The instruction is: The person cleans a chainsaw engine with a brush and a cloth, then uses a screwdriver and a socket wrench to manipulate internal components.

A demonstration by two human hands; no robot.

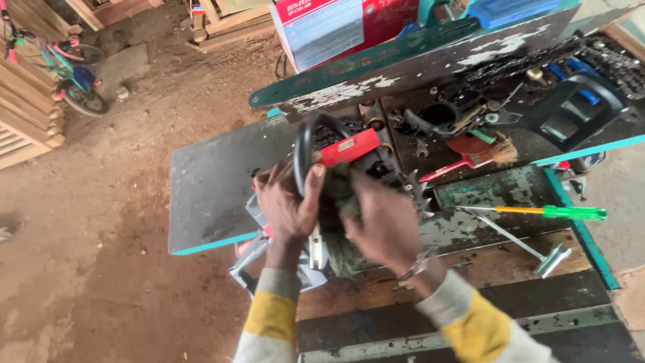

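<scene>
Here, your left hand point(285, 205) is wrapped around the black loop handle of the chainsaw body point(349, 171), which sits on the dark workbench point(208, 195) directly under both hands. Your right hand point(383, 222) is closed on a dull green rag point(342, 252), pressed against the saw's side. The saw looks grimy: red top cover, grey lower housing, toothed metal spikes poking out just right of your right hand. Well beyond your hands, at the bench's far edge, stands a red carton point(336, 27) with a pale blue-white panel on its face. Right of your right hand lies a green-handled screwdriver point(544, 212), and nearer you a metal T-wrench point(531, 250).
</scene>
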